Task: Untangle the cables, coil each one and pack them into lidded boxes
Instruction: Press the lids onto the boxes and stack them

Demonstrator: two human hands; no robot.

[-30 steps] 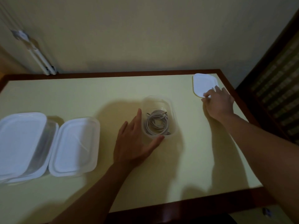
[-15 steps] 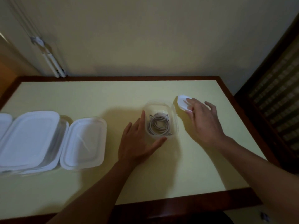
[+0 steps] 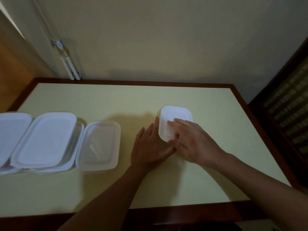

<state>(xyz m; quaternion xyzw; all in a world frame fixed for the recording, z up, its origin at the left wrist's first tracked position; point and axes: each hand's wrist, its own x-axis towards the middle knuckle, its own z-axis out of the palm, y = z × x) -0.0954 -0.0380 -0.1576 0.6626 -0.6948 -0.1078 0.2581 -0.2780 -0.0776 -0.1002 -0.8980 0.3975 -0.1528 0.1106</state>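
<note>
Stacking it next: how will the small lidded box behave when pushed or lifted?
Probably light: the small box looks like thin plastic. Likely slides on the smooth table; the left hand braces its side. Its top may flex under the right hand.

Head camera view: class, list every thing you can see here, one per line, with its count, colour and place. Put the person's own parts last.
table: one, pale yellow top with dark brown edge, fills the lower view
small lid: one, white, right of the table's centre, under the hands; what lies beneath it is hidden
large lidded boxes: three white lids showing, clear walls below, left side of the table, the leftmost cut off by the frame
wall: one, pale, behind the table
pipes: two, white, on the wall at upper left
dark furniture: one, brown, right edge
left hand: one, open, against the small lid's left side
right hand: one, fingers flat on the small lid
</note>
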